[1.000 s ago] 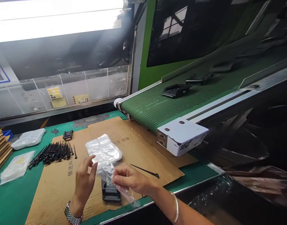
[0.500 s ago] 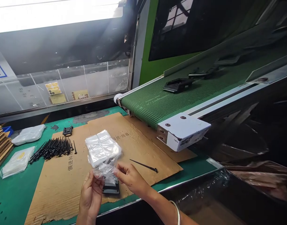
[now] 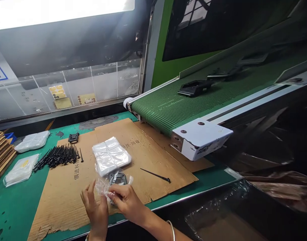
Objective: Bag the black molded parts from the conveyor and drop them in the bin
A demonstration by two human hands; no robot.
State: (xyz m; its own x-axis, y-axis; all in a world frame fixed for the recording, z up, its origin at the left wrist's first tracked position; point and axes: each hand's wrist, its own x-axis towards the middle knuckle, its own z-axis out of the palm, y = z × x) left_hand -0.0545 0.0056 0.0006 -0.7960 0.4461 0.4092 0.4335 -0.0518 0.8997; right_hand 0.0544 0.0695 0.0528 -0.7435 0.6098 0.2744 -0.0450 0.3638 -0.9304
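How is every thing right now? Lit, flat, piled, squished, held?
lamp: lit
cardboard: flat, near edge ragged
clear bag: crumpled
right hand: pinching the clear bag
left hand: thumb and fingers apart
black part by the hands: partly hidden
bag stack: lying on the cardboard
black pins: heaped
lone black pin: lying down
conveyor belt: sloped

left hand (image 3: 96,205): raised, thumb apart from fingers | right hand (image 3: 125,201): pinching, forearm slanted

Forward-down head view, seemingly close
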